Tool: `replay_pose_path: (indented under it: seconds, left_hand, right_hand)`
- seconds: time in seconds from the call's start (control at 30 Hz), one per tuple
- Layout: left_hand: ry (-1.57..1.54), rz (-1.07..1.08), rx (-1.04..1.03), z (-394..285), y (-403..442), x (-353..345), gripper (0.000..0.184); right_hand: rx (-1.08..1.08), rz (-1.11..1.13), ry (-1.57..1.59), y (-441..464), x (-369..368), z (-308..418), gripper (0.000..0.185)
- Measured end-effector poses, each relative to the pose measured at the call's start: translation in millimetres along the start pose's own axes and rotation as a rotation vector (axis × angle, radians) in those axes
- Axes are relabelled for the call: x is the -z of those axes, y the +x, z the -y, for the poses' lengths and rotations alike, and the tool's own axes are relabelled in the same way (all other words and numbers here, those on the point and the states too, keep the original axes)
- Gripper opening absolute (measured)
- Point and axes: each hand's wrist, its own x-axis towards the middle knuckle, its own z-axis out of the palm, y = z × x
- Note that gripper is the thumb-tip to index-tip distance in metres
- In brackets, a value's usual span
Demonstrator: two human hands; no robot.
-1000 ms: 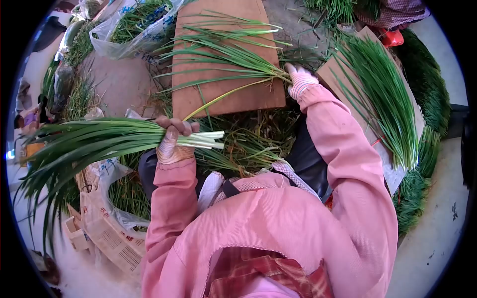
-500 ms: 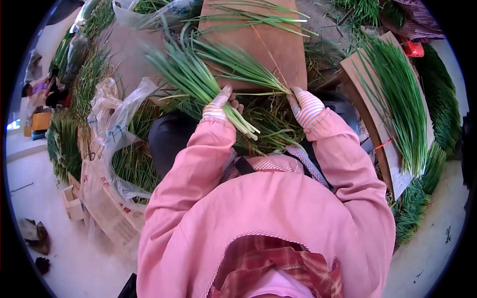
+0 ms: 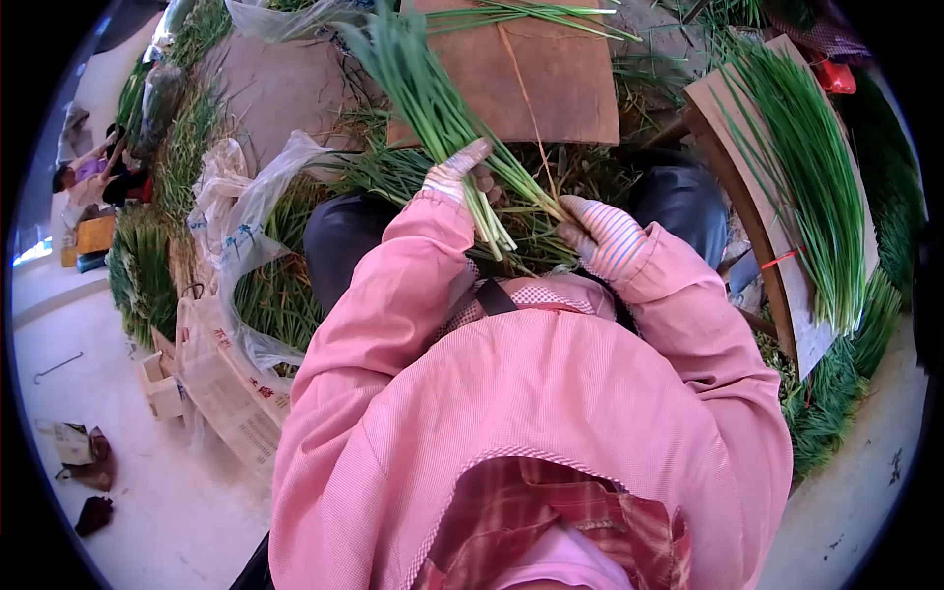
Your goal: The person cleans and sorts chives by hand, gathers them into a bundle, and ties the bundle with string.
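A thick bunch of green chives (image 3: pixel 413 88) rises up and to the left from my left hand (image 3: pixel 458 171). That hand, in a striped glove, is closed around the pale stems, and their white ends stick out below it. My right hand (image 3: pixel 602 232), gloved in the same stripes, pinches the lower ends of a thinner bunch of chives (image 3: pixel 529 181). The tops of this thinner bunch run against the left-hand bunch, so the two overlap. Above the hands is a brown board (image 3: pixel 565 93) with a few loose chives (image 3: pixel 521 14) across its far end.
On the right, a larger bunch of chives with a red tie (image 3: pixel 787 258) lies on a slanted board (image 3: pixel 710 108). Clear plastic (image 3: pixel 251 236) and a printed sack (image 3: pixel 231 379) are at left. Chive heaps surround me. Another person (image 3: pixel 90 182) is at far left.
The thick bunch in my left hand has come right, against the thinner bunch, which has lifted off the board. My right hand has dropped slightly and curled more. The whole view has shifted a little.
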Motion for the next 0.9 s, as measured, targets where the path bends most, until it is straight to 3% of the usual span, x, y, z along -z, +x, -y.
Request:
replay_pose_path:
  seconds: [0.03, 0.1, 0.17, 0.23, 0.33, 0.37, 0.4, 0.5, 0.63, 0.77, 0.9]
  left_hand:
    - [-0.037, -0.025, -0.011, -5.5, -7.8, -3.7, 0.026]
    - [-0.072, 0.029, -0.025, -15.5, -16.8, -2.1, 0.027]
    - [-0.103, 0.166, -0.011, -20.5, -18.2, 6.3, 0.026]
    - [-0.112, 0.218, -0.054, -16.9, -21.4, 8.1, 0.025]
    - [0.061, 0.279, -0.178, -13.1, -19.9, 7.9, 0.023]
    - [0.080, 0.197, -0.172, -11.9, -24.6, 6.3, 0.023]
    - [0.068, 0.179, -0.179, -9.6, -23.1, 9.1, 0.023]
    - [0.058, 0.126, -0.171, -7.4, -20.8, 14.3, 0.023]
    - [-0.064, -0.028, -0.138, -11.1, -27.9, 5.7, 0.023]
    - [-0.110, -0.121, -0.119, -14.8, -22.7, 11.1, 0.023]
    - [-0.235, -0.143, -0.093, -22.4, -15.0, 18.4, 0.023]
  right_hand:
    - [-0.001, -0.003, 0.004, 2.3, 6.7, 2.6, 0.045]
    - [-0.358, 0.388, 0.603, 12.6, 28.8, 11.2, 0.059]
    - [-0.541, 0.577, 0.837, 25.3, 40.5, 2.1, 0.063]
    - [-0.435, 0.721, 1.094, 42.5, 7.1, -47.5, 0.065]
    - [-0.333, 0.474, 1.011, 67.0, -12.8, 10.0, 0.053]
    - [-0.384, 0.405, 1.084, 71.3, -12.7, 29.2, 0.049]
    - [-0.330, 0.354, 0.922, 79.1, -10.8, 46.6, 0.046]
    - [-0.403, -0.017, 1.282, 78.7, -29.8, 52.5, 0.034]
    - [-0.389, -0.102, 1.341, 85.1, -44.7, 45.6, 0.030]
    - [-0.349, -0.406, 1.431, 88.9, -43.7, 49.9, 0.015]
    - [-0.309, -0.435, 1.318, 90.9, -46.0, 48.8, 0.018]
